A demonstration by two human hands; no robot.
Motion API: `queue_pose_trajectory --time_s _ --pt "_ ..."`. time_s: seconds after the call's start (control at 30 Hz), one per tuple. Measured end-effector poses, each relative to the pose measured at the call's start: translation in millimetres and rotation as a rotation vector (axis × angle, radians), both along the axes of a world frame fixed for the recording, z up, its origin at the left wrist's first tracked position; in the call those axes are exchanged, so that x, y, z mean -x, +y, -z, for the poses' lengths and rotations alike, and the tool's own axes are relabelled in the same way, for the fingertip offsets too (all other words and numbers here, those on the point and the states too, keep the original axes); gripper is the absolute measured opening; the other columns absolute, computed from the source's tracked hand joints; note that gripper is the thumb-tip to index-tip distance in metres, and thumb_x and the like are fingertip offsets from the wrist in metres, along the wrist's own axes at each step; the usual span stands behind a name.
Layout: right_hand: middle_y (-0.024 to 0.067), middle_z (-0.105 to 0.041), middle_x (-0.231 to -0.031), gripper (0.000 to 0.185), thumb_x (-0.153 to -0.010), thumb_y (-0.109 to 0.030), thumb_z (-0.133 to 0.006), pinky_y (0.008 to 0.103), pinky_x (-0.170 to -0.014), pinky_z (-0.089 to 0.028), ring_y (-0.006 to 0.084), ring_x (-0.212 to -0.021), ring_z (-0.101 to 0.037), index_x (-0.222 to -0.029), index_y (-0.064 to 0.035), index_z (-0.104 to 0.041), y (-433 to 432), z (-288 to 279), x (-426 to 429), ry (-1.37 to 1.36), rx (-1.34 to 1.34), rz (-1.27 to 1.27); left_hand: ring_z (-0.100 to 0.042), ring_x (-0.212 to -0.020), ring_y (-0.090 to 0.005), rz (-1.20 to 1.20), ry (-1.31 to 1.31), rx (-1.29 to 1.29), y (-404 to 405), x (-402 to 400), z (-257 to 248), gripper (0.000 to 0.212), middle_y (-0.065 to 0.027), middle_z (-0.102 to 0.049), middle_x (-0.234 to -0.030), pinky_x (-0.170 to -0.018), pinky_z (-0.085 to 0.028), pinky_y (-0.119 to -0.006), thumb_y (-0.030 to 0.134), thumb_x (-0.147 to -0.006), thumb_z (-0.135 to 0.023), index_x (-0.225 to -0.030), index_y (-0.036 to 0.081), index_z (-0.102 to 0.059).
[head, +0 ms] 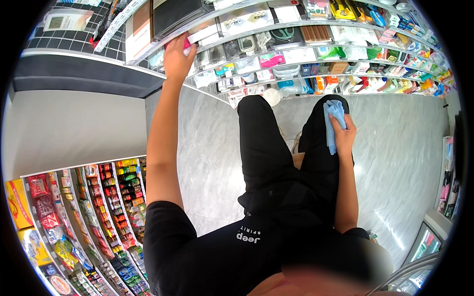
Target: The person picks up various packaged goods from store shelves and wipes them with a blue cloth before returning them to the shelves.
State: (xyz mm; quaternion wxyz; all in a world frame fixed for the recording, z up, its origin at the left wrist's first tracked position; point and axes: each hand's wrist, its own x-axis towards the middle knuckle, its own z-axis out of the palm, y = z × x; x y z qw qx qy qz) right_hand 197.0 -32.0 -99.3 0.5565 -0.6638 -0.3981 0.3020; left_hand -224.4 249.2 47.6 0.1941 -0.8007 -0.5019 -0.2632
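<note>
My left hand [179, 61] reaches into the left end of a store shelf, its fingers around a small pink item [186, 42]. The shelf's edge partly hides the fingertips, and the item's kind cannot be made out. Close by stands a boxed product [139, 35] in white and brown on the shelf above. Resting at my right knee, my right hand [343, 135] grips a folded light blue cloth [330, 129], which hangs down along the black trouser leg [319, 142].
Tiered shelves [259, 57] before me hold packaged household goods, including teal-handled scissors [283, 34] and clear plastic containers [287, 71]. A round white object [272, 97] sits low by my left knee. Food shelves [85, 207] stand behind at left. The floor [392, 159] is grey and marbled.
</note>
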Motion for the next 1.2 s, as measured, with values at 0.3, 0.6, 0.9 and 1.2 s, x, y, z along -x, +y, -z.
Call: queue_pose_trajectory --time_s 0.3,0.6,0.9,1.2 --pt "0.0017 -0.054 -0.076 0.018 -0.084 -0.013 -0.075 0.0249 -0.066 -0.040 0.0096 -0.072 -0.049 -0.087 0.0024 -0.067 1.1 -2.2 3.1 -0.047 0.008 0.025 -0.062 -0.099 -0.0362 -0.122 0.051 0.067 25.4 -37.0 8.9 0.038 -0.0148 -0.067 -0.104 -0.085 -0.050 -0.046 0.023 -0.079 -0.075 -0.114 0.014 -0.066" --pt "-0.0011 -0.061 -0.078 0.018 -0.086 -0.016 -0.074 0.0234 -0.066 -0.041 0.0064 -0.072 -0.050 -0.094 0.0000 -0.071 1.4 -2.1 -3.2 0.172 0.074 0.085 -0.064 -0.093 -0.0359 0.014 -0.008 -0.032 22.1 -31.9 11.4 0.023 -0.0127 -0.067 -0.101 -0.081 -0.051 -0.045 0.017 -0.085 -0.069 -0.107 0.011 -0.067" --pt "-0.0014 -0.062 -0.077 0.017 -0.087 -0.015 -0.073 0.0234 -0.065 -0.041 0.0057 -0.071 -0.050 -0.095 -0.0010 -0.071 4.7 10.1 -2.0 0.101 0.014 0.033 -0.066 -0.098 -0.0302 0.188 -0.175 -0.238 -12.8 -35.7 6.5 0.010 -0.0088 -0.069 -0.107 -0.080 -0.054 -0.040 0.008 -0.087 -0.068 -0.096 0.006 -0.065" --pt "-0.0015 -0.062 -0.079 0.017 -0.086 -0.016 -0.074 0.0229 -0.065 -0.041 0.0054 -0.072 -0.050 -0.093 -0.0010 -0.070 6.7 2.7 -0.9 0.213 0.061 0.046 -0.061 -0.113 -0.0310 0.250 -0.465 -0.139 -68.9 -50.2 26.5 0.009 -0.0160 -0.064 -0.124 -0.095 -0.047 -0.037 0.002 -0.092 -0.062 -0.101 0.002 -0.062"
